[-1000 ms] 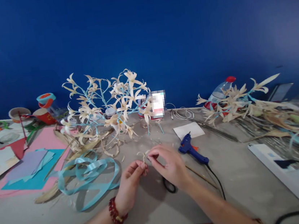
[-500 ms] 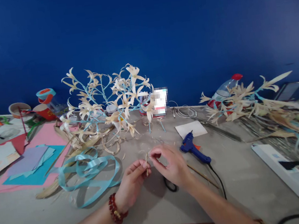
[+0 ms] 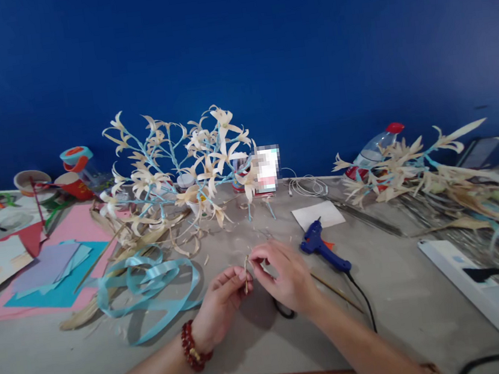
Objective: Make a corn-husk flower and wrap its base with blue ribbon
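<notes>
Over the middle of the table, my left hand [image 3: 227,302] pinches a thin straw-coloured strip [image 3: 245,277] between thumb and forefinger. A red bead bracelet [image 3: 191,347] circles that wrist. My right hand [image 3: 283,277] meets the strip's upper end, its thumb and forefinger pressed together there; what lies between those fingertips is too small to make out fully. To the right of my hands lies a blue glue gun [image 3: 323,248]. Left of them is a loose coil of light-blue ribbon [image 3: 157,326].
Behind my hands stand branches of pale husk flowers [image 3: 173,154]; more flowers [image 3: 401,162] lie at the right by a plastic bottle [image 3: 376,147]. Coloured paper [image 3: 44,270] covers the left side. A thin stick [image 3: 337,291] lies beside my right forearm, and a white board [image 3: 466,288] lies farther right.
Very little differs. My right fingertips have shifted slightly at the top of the strip, while my left hand keeps its pinch.
</notes>
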`<move>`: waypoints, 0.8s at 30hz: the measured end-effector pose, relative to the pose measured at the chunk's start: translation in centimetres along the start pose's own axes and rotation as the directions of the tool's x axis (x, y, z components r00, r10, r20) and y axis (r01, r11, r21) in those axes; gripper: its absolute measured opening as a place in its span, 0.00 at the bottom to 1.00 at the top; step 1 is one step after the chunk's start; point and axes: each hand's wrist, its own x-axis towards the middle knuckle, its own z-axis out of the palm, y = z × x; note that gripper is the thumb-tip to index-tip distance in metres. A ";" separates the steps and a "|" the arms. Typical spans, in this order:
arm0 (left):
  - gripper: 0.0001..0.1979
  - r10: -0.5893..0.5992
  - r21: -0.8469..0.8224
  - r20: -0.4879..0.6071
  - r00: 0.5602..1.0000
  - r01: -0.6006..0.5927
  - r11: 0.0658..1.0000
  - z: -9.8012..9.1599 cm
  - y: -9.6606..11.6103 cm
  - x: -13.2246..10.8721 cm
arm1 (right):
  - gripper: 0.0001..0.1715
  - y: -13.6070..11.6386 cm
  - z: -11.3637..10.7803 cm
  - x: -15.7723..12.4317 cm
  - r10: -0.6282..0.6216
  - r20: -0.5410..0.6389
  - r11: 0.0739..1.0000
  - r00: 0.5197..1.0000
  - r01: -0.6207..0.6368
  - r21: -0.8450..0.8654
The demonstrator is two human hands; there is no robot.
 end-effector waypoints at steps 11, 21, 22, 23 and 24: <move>0.07 -0.003 -0.011 0.005 1.000 0.003 1.000 0.0 0.0 -0.1 | 0.09 -0.2 0.1 0.0 -0.018 -0.012 0.998 1.000 0.018 -0.053; 0.07 -0.008 -0.018 0.040 0.999 0.009 1.000 -0.3 -0.2 0.1 | 0.09 0.1 0.2 -0.1 -0.038 -0.018 0.998 0.999 0.037 -0.044; 0.06 -0.008 -0.021 0.041 0.999 0.009 1.000 -0.3 -0.2 0.1 | 0.09 0.1 0.2 -0.1 -0.037 -0.017 0.998 0.999 0.036 -0.044; 0.06 -0.007 -0.024 0.041 0.999 0.008 1.000 -0.4 -0.3 0.1 | 0.09 0.0 0.2 -0.1 -0.036 -0.016 0.998 0.999 0.035 -0.045; 0.06 -0.007 -0.026 0.043 0.999 0.008 1.000 -0.4 -0.3 0.1 | 0.08 0.0 0.2 -0.2 -0.035 -0.016 0.998 0.999 0.035 -0.046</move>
